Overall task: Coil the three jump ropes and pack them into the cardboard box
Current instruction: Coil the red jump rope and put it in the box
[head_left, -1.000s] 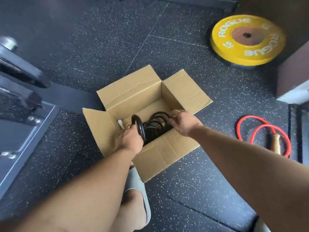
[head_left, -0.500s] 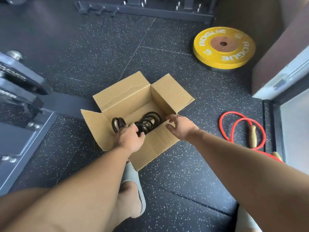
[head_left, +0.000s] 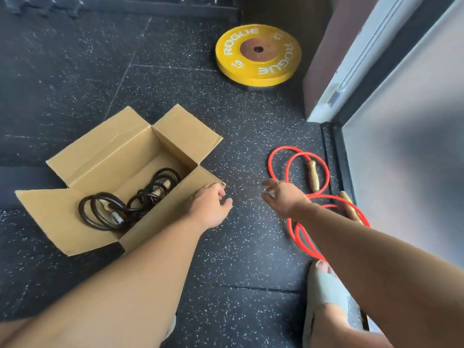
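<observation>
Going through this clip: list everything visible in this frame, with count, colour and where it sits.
cardboard box: one, brown, open on the floor at left
black rope: two coiled bunches, black, inside the box; cannot tell whether it is one rope or two
red jump rope: one, red with wooden handles, loose on the floor at right, outside the box
weight plate: one, yellow, flat on the floor at the far side
floor: black speckled matting
door frame: one, white, along the right edge
slipper: one plainly visible, grey, bottom right
left hand: empty, by the box's near right corner
right hand: empty, fingers spread, next to the red rope
</observation>
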### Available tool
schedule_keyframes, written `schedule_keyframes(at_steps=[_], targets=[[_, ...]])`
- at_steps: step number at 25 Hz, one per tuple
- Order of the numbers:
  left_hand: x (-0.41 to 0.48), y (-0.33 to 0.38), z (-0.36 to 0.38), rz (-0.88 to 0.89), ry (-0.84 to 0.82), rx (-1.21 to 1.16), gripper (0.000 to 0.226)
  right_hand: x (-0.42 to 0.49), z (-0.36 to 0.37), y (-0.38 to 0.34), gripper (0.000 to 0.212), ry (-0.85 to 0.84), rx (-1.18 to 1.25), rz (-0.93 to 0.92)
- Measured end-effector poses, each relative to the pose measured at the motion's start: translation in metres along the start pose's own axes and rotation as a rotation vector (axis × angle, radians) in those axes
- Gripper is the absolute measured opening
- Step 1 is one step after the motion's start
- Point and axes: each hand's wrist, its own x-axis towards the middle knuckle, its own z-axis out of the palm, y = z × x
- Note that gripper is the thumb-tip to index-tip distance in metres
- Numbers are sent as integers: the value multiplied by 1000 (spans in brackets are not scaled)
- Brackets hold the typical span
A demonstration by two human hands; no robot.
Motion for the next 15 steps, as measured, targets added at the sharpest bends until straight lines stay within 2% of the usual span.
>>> schedule_keyframes(at_steps=[8,15], targets=[[95,78,75,109,-146,17,28,60,-21,114,41,42,36,173],[178,100,139,112,-218,16,25,129,21,155,51,-40,49,299]])
